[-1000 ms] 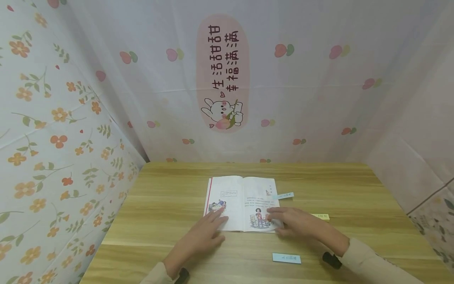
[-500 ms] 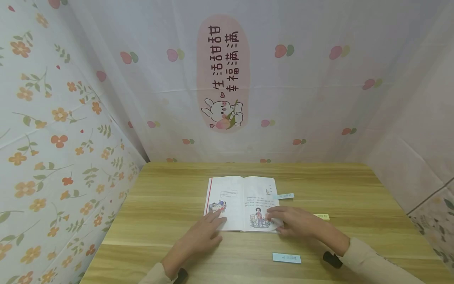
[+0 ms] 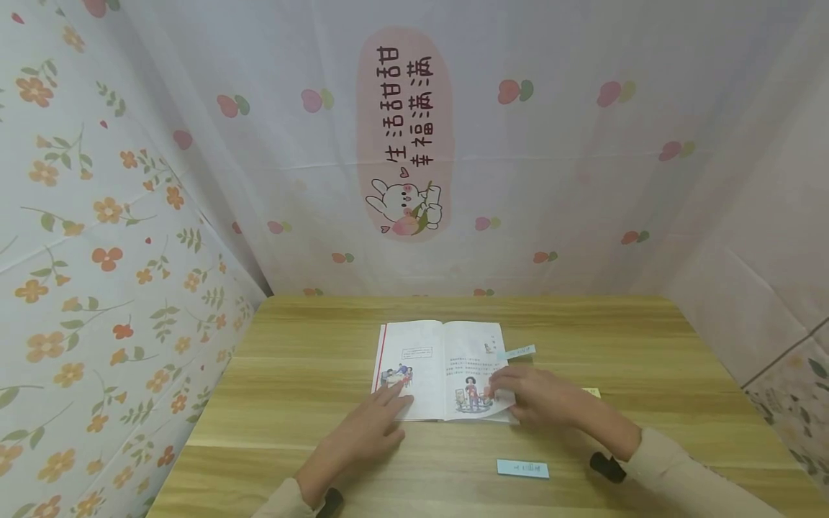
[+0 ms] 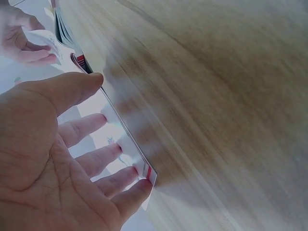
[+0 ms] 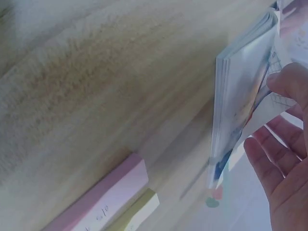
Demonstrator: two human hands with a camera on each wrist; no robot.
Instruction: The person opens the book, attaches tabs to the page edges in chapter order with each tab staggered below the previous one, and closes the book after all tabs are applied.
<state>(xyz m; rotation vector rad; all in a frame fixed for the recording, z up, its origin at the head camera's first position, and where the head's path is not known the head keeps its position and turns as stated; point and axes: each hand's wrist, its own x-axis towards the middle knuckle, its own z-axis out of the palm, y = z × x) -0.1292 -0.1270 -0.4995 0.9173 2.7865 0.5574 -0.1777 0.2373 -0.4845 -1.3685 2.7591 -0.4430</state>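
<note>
An open picture book (image 3: 417,338) lies on the table, with drawings and printed text on its pages. My left hand (image 3: 365,430) rests on the lower left page, fingers straight; in the left wrist view its fingertips (image 4: 132,175) lie near the book's edge. At the lower right corner, my right hand (image 3: 550,399) pinches a page (image 3: 497,413) and lifts it off those below. The right wrist view shows the thumb (image 5: 286,82) on one side of the raised page (image 5: 263,114) and fingers on the other. A blue paper tab (image 3: 521,351) sticks out from the right edge.
A blue paper strip (image 3: 522,469) lies in front of the book on the wooden table (image 3: 291,374). Part of a yellow strip (image 3: 592,393) shows behind my right wrist. In the right wrist view, a pink strip (image 5: 108,195) lies beside it. A printed curtain (image 3: 570,180) hangs behind.
My right hand has shifted slightly up and right, and the lower right page corner has curled up with it. The left hand stays nearly in place on the left page.
</note>
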